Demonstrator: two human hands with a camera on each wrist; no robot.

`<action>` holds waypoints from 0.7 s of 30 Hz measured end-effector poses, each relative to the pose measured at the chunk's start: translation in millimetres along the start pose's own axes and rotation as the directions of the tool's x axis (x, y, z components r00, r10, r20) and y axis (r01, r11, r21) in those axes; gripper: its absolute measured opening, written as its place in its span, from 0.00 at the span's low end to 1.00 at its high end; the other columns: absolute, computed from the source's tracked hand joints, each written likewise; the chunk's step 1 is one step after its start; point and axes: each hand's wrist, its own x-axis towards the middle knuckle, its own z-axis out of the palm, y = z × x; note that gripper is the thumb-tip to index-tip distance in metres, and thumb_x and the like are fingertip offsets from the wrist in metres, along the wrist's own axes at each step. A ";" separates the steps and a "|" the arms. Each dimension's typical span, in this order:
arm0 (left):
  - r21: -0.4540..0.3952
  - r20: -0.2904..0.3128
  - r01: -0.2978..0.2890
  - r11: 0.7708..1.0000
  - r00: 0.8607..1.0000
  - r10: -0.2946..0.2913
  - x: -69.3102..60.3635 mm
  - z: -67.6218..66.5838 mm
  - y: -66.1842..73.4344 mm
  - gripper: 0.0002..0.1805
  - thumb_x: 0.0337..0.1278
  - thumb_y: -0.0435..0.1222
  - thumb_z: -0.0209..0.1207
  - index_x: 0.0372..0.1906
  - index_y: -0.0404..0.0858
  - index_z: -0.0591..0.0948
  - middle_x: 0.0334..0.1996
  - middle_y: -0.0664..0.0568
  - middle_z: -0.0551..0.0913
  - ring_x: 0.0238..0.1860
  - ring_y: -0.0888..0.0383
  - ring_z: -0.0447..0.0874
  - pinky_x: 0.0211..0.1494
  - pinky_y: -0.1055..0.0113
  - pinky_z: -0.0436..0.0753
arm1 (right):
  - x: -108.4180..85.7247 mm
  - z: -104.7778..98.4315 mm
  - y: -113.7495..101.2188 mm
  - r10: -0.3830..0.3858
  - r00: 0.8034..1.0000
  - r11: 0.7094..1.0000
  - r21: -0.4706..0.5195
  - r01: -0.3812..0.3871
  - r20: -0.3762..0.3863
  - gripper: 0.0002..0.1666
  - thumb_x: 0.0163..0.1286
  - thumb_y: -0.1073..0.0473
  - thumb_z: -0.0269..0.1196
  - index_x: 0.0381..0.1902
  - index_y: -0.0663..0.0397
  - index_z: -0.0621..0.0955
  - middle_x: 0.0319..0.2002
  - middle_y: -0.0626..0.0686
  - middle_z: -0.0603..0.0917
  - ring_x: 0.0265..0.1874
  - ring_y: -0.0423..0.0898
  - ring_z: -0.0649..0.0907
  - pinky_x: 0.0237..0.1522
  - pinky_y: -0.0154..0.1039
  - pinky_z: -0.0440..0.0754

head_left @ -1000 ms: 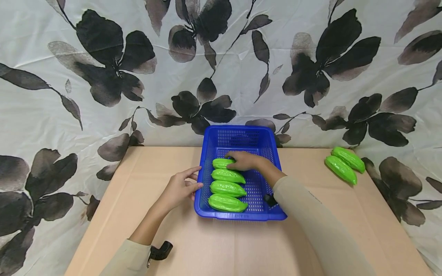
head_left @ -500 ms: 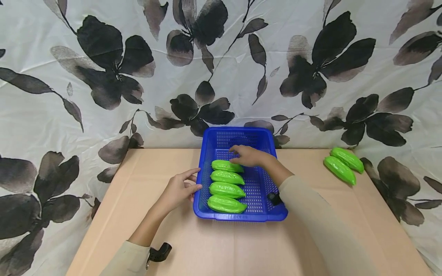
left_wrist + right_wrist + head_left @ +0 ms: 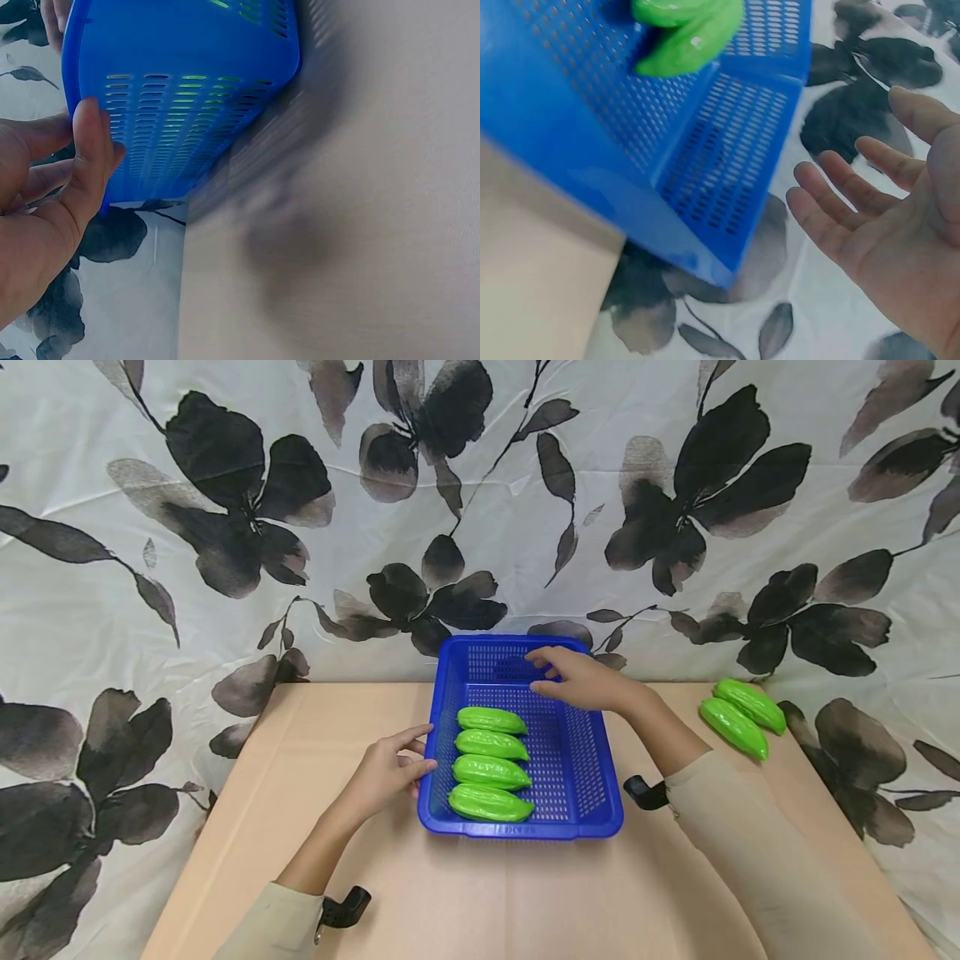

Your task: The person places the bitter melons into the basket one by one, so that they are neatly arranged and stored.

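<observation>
A blue perforated plastic basket [image 3: 555, 828] stands at the table's far middle. Along its left side, glossy ridged green fruits like bitter melons [image 3: 491, 802] lie crosswise in a column. At the basket's left rim is my left hand [image 3: 381, 772]; in the left wrist view, its fingers [image 3: 91, 139] lie on both sides of the rim, holding it. My right hand [image 3: 581, 681] hovers over the basket's far right corner, with nothing in it. In the right wrist view, its fingers [image 3: 840, 184] are spread loosely, apart from the basket wall.
Two more green fruits [image 3: 735, 728] lie side by side at the table's far right edge. A flower-printed cloth [image 3: 570, 527] hangs behind the wooden table [image 3: 510, 902]. Both wrists wear a small black camera [image 3: 345, 907].
The right hand has let go of the farthest fruit in the column and moved back to the right, to the basket's far right corner. The left hand stays at the rim.
</observation>
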 end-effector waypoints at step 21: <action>-0.005 0.005 0.008 1.000 1.000 -0.008 1.5 -1.1 -1.0 0.34 0.63 0.26 0.66 0.74 0.32 0.71 0.48 0.37 0.83 0.24 0.58 0.85 0.26 0.54 0.92 | -107.5 -30.9 82.2 0.236 0.928 0.969 0.139 -0.203 -0.288 0.45 0.79 0.40 0.57 0.82 0.54 0.56 0.78 0.63 0.64 0.75 0.68 0.66 0.73 0.71 0.69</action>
